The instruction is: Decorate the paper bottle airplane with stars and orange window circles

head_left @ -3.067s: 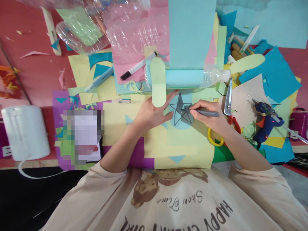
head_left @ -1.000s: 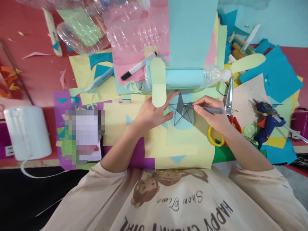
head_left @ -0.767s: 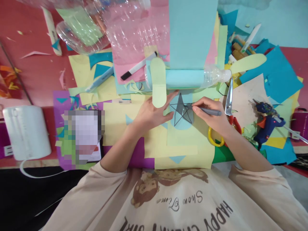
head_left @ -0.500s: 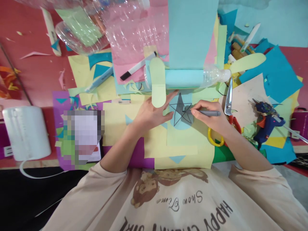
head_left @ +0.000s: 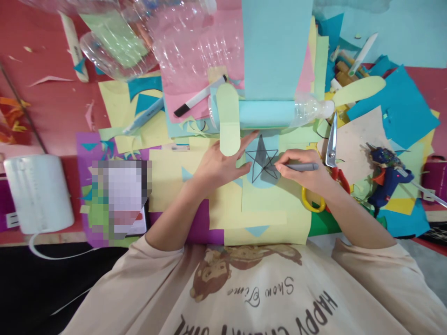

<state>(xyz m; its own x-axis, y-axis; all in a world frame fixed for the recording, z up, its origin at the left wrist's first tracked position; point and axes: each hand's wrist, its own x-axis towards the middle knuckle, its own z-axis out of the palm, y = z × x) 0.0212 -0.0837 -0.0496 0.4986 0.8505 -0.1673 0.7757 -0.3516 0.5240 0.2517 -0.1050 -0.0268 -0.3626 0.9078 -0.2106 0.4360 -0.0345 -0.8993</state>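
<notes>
A five-pointed star [head_left: 261,160] is drawn in dark lines on a small light blue piece of paper [head_left: 249,177] lying on pale yellow-green sheets. My right hand [head_left: 302,170] is closed around a grey pen [head_left: 303,166], its tip by the star's right side. My left hand [head_left: 223,163] lies flat with fingers apart at the paper's left edge, apparently holding nothing. A pale green rounded strip [head_left: 229,121] covers part of that hand. The strip sits at the base end of a clear plastic bottle [head_left: 305,109] wrapped in light blue paper [head_left: 267,114].
Scissors [head_left: 331,151] with yellow and red handles lie beside my right wrist. Farther right is a blue glue gun [head_left: 387,186]. A black-and-white marker [head_left: 200,96] rests behind the bottle. At left are a phone [head_left: 130,228], partly blurred, and a white box-like device [head_left: 38,193]. Paper scraps surround everything.
My right hand has shifted slightly with the pen, whose tip moved from the star's middle toward its right side. My left hand stays in place.
</notes>
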